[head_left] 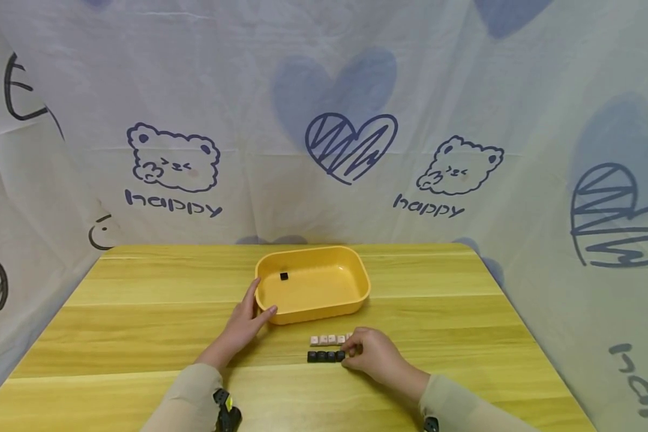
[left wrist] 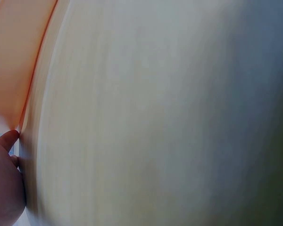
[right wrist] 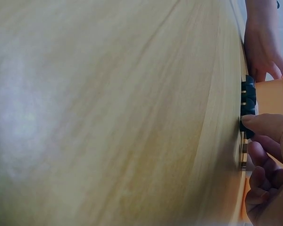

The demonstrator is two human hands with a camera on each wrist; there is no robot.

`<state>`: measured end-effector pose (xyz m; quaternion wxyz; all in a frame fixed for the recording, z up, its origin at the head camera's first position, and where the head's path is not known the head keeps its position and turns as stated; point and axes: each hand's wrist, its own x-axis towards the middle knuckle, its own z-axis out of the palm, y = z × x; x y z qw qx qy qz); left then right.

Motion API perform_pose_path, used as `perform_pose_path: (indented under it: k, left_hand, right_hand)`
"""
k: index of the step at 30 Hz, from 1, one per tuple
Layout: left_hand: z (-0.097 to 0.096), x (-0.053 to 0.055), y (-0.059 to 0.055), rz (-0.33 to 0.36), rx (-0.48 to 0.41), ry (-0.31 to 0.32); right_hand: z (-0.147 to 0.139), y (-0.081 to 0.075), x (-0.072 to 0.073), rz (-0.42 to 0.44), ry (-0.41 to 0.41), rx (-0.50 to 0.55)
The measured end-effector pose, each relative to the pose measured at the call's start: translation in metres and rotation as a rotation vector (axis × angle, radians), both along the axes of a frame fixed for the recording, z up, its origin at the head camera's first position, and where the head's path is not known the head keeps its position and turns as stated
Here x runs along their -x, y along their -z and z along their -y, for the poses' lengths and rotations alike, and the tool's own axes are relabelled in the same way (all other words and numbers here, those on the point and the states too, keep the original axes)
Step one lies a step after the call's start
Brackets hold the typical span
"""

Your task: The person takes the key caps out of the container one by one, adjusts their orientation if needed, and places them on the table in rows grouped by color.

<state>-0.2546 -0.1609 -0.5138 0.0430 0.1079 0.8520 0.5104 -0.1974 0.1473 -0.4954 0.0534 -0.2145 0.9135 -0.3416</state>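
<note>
My left hand [head_left: 243,323] rests against the near-left corner of a yellow plastic basin [head_left: 320,314], its thumb at the front rim and its fingers along the left side. One small black keycap [head_left: 284,276] lies inside the basin. In front of it, a short row of black keycaps [head_left: 321,356] lines up below a row of white keycaps [head_left: 324,340]. At the right end of the black row, my right hand [head_left: 378,358] pinches a black keycap [head_left: 341,356] between thumb and index finger. The right wrist view shows the thumb pressed on it, other fingers curled.
The wooden table [head_left: 156,312] carries the basin and keycaps near its middle. A white cloth [head_left: 259,120] printed with bears and hearts hangs behind the table and along both sides.
</note>
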Motion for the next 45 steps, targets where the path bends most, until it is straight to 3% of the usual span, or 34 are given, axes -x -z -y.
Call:
perform_pose_path:
  k: [12,23,39,45]
  left_hand:
    - [0.000,0.001,0.001,0.005,0.005,-0.007]
    - [0.001,0.000,-0.001,0.036,0.029,-0.017]
    - [0.001,0.000,-0.001,0.004,0.012,-0.018]
    - [0.000,-0.001,0.000,-0.001,0.007,-0.017]
  right_hand:
    - [-0.003,-0.003,0.001,0.014,-0.010,0.039]
    - [-0.004,-0.030,0.019,-0.121,0.026,0.053]
    - [0.042,-0.060,0.050,-0.101,0.010,0.138]
    - [0.059,-0.066,0.060,-0.115,-0.008,0.122]
